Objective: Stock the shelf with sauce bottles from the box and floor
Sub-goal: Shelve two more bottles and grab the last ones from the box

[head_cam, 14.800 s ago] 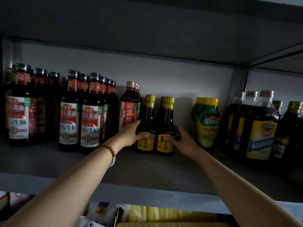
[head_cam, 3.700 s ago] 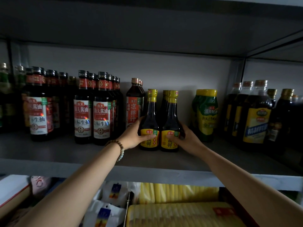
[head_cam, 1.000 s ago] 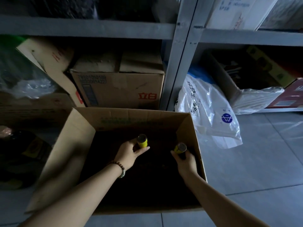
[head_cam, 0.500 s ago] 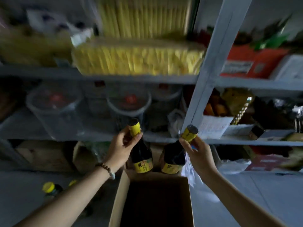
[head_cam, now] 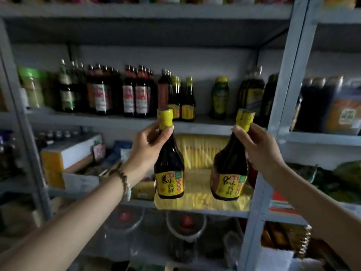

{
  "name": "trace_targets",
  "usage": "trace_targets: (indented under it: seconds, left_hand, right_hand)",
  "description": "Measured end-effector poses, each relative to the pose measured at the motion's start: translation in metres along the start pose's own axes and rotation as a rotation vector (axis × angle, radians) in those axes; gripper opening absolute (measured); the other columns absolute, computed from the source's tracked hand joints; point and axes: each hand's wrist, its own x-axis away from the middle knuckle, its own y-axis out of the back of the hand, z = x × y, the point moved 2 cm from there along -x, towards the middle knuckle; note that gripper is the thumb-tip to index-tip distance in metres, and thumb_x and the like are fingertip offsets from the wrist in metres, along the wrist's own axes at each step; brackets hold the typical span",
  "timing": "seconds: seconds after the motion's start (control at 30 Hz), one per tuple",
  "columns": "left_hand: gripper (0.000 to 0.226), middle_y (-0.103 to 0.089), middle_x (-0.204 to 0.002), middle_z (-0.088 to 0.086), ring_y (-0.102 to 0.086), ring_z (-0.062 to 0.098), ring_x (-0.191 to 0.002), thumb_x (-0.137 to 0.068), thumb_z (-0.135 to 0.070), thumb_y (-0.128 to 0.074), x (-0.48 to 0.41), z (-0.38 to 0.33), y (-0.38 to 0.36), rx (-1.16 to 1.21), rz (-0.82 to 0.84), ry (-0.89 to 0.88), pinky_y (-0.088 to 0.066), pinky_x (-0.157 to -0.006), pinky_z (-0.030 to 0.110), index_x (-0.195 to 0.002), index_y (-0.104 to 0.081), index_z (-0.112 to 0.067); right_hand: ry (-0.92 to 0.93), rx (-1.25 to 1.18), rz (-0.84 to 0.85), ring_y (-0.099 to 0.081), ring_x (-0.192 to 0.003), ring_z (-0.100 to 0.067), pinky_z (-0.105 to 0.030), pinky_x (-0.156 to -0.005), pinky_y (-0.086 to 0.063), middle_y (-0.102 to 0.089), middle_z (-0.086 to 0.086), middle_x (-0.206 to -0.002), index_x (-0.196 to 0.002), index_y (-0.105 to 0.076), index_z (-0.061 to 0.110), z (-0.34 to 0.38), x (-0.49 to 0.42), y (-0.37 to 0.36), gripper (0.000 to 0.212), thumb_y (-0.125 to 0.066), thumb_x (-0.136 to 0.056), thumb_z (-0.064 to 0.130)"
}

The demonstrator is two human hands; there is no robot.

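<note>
My left hand [head_cam: 148, 147] grips the neck of a dark sauce bottle [head_cam: 169, 167] with a yellow cap and yellow label, held upright in the air. My right hand [head_cam: 257, 149] grips the neck of a second, matching sauce bottle [head_cam: 229, 171], tilted slightly to the right. Both hang in front of the shelving, below the bottle shelf [head_cam: 125, 120]. On that shelf stand matching yellow-capped bottles [head_cam: 183, 100] near the middle, with a gap to their right. The box is out of view.
Red-labelled dark bottles [head_cam: 134, 94] fill the shelf's left part; a green squeeze bottle [head_cam: 220, 96] and large dark bottles [head_cam: 252, 94] stand right. A grey upright post [head_cam: 281, 94] rises at right. Yellow noodle packs [head_cam: 201, 190] lie on the shelf below.
Both hands have lifted the two bottles out of the box, up to just below the bottle shelf. My view has swung up from the floor to the shelves.
</note>
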Motion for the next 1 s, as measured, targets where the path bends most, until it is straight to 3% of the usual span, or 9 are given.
trace_targets:
  seconds: [0.13,0.2,0.33,0.47,0.6,0.67,0.87,1.0]
  left_hand:
    - [0.017,-0.068,-0.074,-0.023,-0.06,-0.01,-0.075,-0.071,-0.049,-0.057,-0.032,-0.042,0.008,-0.048,0.003,-0.139,-0.044,-0.071,0.008,-0.085,-0.063,-0.041]
    - [0.016,-0.064,-0.076,-0.018,-0.057,-0.008,-0.071,-0.072,-0.052,-0.055,-0.045,-0.047,0.006,-0.067,-0.017,-0.153,-0.043,-0.067,0.008,-0.086,-0.06,-0.045]
    - [0.003,-0.058,-0.079,-0.016,-0.053,-0.01,-0.065,-0.085,-0.045,-0.053,-0.072,-0.043,0.0,-0.083,-0.058,-0.141,-0.039,-0.062,0.0,-0.085,-0.056,-0.045]
    - [0.007,-0.061,-0.086,-0.021,-0.057,-0.014,-0.072,-0.087,-0.038,-0.055,-0.105,-0.04,-0.012,-0.094,-0.068,-0.179,-0.04,-0.065,-0.001,-0.093,-0.057,-0.041]
    - [0.014,-0.063,-0.084,-0.022,-0.057,-0.014,-0.072,-0.082,-0.048,-0.052,-0.147,-0.032,-0.014,-0.101,-0.157,-0.204,-0.041,-0.063,0.001,-0.092,-0.058,-0.04]
    - [0.011,-0.064,-0.08,-0.015,-0.055,-0.008,-0.067,-0.085,-0.046,-0.053,-0.17,-0.025,-0.015,-0.079,-0.169,-0.201,-0.04,-0.061,0.004,-0.085,-0.06,-0.037]
    - [0.018,-0.054,-0.066,0.016,-0.045,0.013,-0.06,-0.089,-0.036,-0.055,-0.234,0.006,-0.012,-0.035,-0.115,-0.282,-0.032,-0.051,0.015,-0.076,-0.062,-0.027]
    - [0.016,-0.06,-0.082,0.029,-0.048,0.016,-0.065,-0.09,-0.035,-0.055,-0.276,0.032,-0.004,-0.044,-0.071,-0.318,-0.035,-0.057,0.019,-0.079,-0.063,-0.028]
  right_hand:
    - [0.088,-0.028,-0.029,-0.043,-0.051,-0.002,-0.013,-0.047,-0.032,-0.052,-0.002,-0.063,-0.077,-0.055,0.005,0.036,-0.037,-0.003,0.036,-0.058,-0.088,0.04]
    - [0.106,-0.054,-0.021,-0.046,-0.057,-0.01,-0.022,-0.053,-0.035,-0.053,-0.007,-0.065,-0.077,-0.054,0.004,0.038,-0.051,-0.009,0.042,-0.058,-0.086,0.044]
    - [0.148,-0.043,-0.011,-0.037,-0.05,-0.009,-0.023,-0.049,-0.028,-0.042,-0.001,-0.055,-0.067,-0.047,0.007,0.029,-0.078,-0.021,0.047,-0.057,-0.084,0.05]
    - [0.206,-0.092,-0.008,-0.039,-0.056,-0.018,-0.029,-0.053,-0.03,-0.044,-0.009,-0.06,-0.075,-0.048,-0.003,0.023,-0.117,-0.033,0.058,-0.055,-0.081,0.054]
    - [0.258,-0.122,-0.033,-0.04,-0.053,-0.011,-0.024,-0.05,-0.032,-0.044,-0.003,-0.057,-0.073,-0.05,0.001,0.024,-0.162,-0.053,0.047,-0.056,-0.086,0.046]
    - [0.279,-0.116,-0.06,-0.036,-0.048,-0.005,-0.016,-0.046,-0.028,-0.043,0.002,-0.055,-0.07,-0.049,0.006,0.022,-0.181,-0.064,0.041,-0.057,-0.088,0.042]
    - [0.279,-0.147,-0.141,-0.032,-0.044,-0.003,-0.013,-0.042,-0.025,-0.037,0.012,-0.044,-0.063,-0.042,0.017,0.008,-0.235,-0.101,0.039,-0.057,-0.088,0.043]
    - [0.266,-0.168,-0.179,-0.034,-0.043,-0.001,-0.011,-0.043,-0.027,-0.042,0.015,-0.043,-0.064,-0.044,0.021,-0.001,-0.263,-0.129,0.035,-0.056,-0.089,0.041]
